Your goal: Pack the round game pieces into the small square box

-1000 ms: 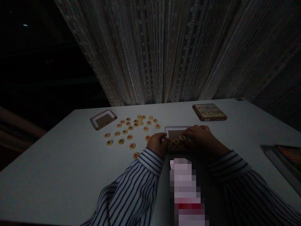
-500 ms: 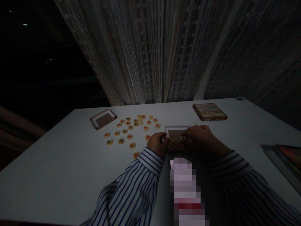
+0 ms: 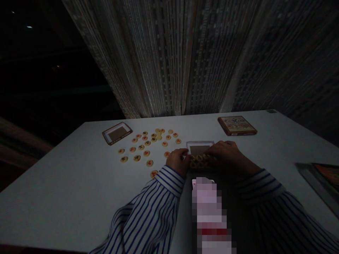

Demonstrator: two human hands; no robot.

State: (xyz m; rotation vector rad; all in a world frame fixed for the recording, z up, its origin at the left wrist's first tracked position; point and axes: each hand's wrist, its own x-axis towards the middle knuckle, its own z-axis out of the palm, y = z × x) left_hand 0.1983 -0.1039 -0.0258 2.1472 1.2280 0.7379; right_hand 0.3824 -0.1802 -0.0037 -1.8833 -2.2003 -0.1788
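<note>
A small open box (image 3: 200, 145) with a white rim lies on the white table (image 3: 69, 197) in front of me. Several round wooden discs (image 3: 198, 161) with markings lie in its near half. My left hand (image 3: 177, 160) is curled against the box's left edge and grips it. My right hand (image 3: 225, 155) rests over the box's right side. Its fingers are bent, with the tips pinched on a disc inside. Both arms wear striped sleeves (image 3: 161, 201). Many more loose discs (image 3: 148, 145), marked red or black, lie scattered on the table left of the box.
A shallow box lid (image 3: 117, 133) lies at the back left. At the back right sits a flat printed box (image 3: 237, 125). A dark flat object (image 3: 321, 178) lies at the right edge. A blurred pale patch (image 3: 210, 215) hangs just below my hands. A ribbed curtain hangs behind the table.
Both hands stay at the box with hardly any movement. Only the view shifts slightly.
</note>
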